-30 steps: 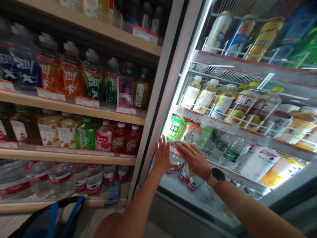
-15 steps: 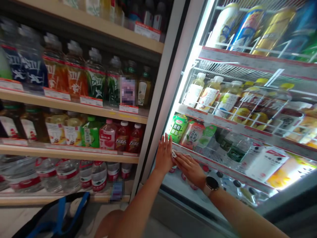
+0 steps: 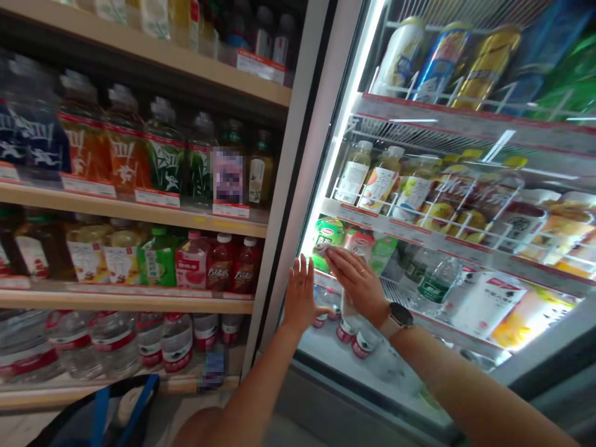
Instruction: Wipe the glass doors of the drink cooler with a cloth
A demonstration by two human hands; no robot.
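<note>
The glass door (image 3: 335,366) of a lit drinks fridge is in front of me. My left hand (image 3: 300,298) lies open against its left side, fingers up and thumb stretched out to the right. To the right and slightly higher, my right hand (image 3: 356,282) presses a small white cloth (image 3: 322,249) to the glass under its fingertips. Most of the cloth is hidden by the fingers; whether it is fabric or tissue I cannot tell. Behind the glass near the cloth stand a green drink carton (image 3: 329,231) and a red one (image 3: 357,241). A dark watch (image 3: 400,315) is on my right wrist.
Left of the fridge frame (image 3: 279,248), open shelves (image 3: 139,300) hold rows of bottled drinks. Inside the fridge, wire racks carry cans (image 3: 442,62) and tea bottles (image 3: 382,180). A black and blue bag (image 3: 93,416) is on the floor at lower left.
My right hand has slid up the glass with the cloth, away from my left hand. My left thumb now sticks out sideways. The view has shifted slightly.
</note>
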